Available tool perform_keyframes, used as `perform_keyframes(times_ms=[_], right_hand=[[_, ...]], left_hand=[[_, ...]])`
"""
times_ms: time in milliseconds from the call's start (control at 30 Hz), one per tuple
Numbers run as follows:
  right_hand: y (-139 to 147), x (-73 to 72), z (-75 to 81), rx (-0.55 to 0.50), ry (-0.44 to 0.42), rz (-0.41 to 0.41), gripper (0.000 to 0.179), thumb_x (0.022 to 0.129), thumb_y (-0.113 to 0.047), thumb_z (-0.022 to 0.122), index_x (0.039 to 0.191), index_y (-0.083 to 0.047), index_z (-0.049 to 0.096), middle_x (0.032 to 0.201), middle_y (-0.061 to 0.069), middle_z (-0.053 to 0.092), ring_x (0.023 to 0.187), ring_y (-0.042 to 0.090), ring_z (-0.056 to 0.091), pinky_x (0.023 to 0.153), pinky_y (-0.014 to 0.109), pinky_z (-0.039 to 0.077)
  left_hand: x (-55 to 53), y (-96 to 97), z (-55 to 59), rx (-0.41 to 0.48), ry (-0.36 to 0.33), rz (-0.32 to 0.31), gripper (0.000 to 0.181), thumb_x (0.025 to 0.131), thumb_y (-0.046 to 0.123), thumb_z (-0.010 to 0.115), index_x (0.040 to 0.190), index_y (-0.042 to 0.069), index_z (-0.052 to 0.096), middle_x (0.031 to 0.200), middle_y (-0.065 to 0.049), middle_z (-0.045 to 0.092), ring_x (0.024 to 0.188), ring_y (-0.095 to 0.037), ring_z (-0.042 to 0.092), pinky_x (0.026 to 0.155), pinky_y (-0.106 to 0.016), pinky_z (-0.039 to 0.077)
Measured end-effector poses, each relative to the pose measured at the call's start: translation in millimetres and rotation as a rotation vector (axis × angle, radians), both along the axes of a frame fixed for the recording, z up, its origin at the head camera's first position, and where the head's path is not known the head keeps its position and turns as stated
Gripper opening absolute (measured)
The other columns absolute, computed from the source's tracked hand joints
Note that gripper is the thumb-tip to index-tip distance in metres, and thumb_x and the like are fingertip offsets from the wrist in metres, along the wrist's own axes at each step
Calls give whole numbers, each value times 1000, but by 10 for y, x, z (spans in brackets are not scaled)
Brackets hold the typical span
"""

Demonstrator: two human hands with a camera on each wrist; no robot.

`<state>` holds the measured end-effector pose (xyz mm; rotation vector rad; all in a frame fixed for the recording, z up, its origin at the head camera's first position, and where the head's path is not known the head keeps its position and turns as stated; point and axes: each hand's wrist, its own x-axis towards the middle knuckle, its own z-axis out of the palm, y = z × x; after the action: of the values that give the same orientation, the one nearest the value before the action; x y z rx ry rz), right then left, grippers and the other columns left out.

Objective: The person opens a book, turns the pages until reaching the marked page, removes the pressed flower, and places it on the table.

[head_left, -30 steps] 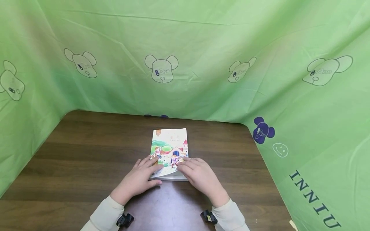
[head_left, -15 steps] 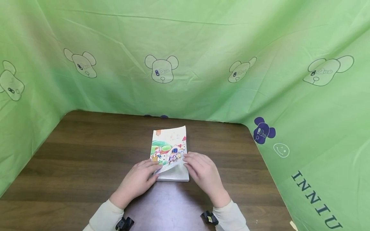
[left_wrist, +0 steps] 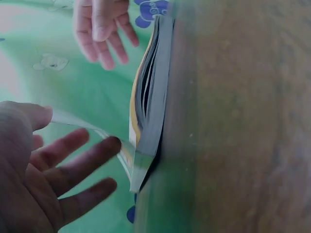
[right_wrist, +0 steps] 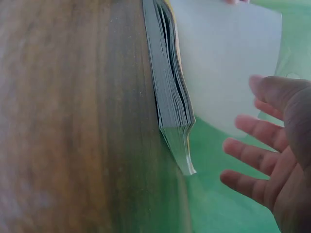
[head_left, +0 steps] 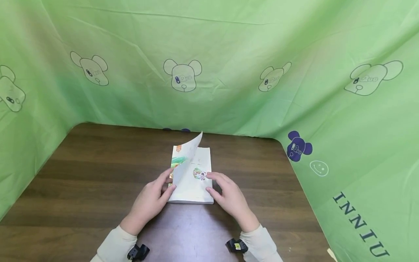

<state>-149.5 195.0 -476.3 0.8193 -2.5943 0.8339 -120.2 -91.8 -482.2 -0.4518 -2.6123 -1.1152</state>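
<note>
A thick paperback book (head_left: 196, 191) lies on the table, its front cover (head_left: 184, 168) raised and bent over to the left. Under it shows a white title page with a small round picture (head_left: 199, 174). My left hand (head_left: 148, 201) holds the cover's near edge between thumb and fingers at the left side. Fingers spread, my right hand (head_left: 231, 199) is at the book's right edge, its fingertips close by the page. In the right wrist view the cover's blank inner face (right_wrist: 228, 63) stands up from the page block (right_wrist: 167, 73).
The brown wooden table (head_left: 98, 174) spreads around the book. A green cloth (head_left: 229, 40) printed with bear heads encloses the back and both sides. Black wrist cameras (head_left: 237, 246) sit on the light sleeves (head_left: 260, 242).
The front cover has gone from lying nearly flat to standing up and folding left, uncovering the title page. My right hand has let go of it; the left has taken its edge.
</note>
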Motion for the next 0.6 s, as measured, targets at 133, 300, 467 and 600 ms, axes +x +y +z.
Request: perform_keyframes(times_ms=[133, 300, 467, 600], right_hand=[[27, -12, -9, 47, -50, 37, 40, 91, -23, 80, 129, -14, 69, 137, 2, 66, 130, 20, 61, 109, 41, 47], [51, -17, -37, 150, -113, 112, 45, 92, -28, 78, 133, -12, 67, 148, 5, 59, 140, 26, 52, 115, 48, 41], [73, -15, -88, 210, -148, 159, 53, 92, -30, 77, 139, -10, 63, 155, 7, 52, 147, 29, 44, 119, 56, 33], [82, -9, -122, 235, -159, 177, 56, 92, -34, 76, 142, -11, 61, 158, 9, 48, 148, 32, 41, 119, 61, 28]], left_hand=[[-2, -42, 45, 33, 99, 12, 88, 92, 16, 77, 163, 17, 25, 133, -10, 67, 98, -18, 74, 83, -41, 60], [-51, -149, 33, -100, 342, 56, 109, 81, 10, 86, 163, 6, 14, 165, -21, 26, 143, -37, 43, 110, -54, 43], [-70, -311, 26, -260, 452, 84, 105, 76, 18, 89, 161, 11, 29, 170, -21, 12, 154, -42, 17, 116, -69, 20], [-70, -435, 50, -379, 441, 34, 92, 80, 28, 85, 159, 18, 39, 171, -13, 16, 157, -40, 12, 117, -75, 2]])
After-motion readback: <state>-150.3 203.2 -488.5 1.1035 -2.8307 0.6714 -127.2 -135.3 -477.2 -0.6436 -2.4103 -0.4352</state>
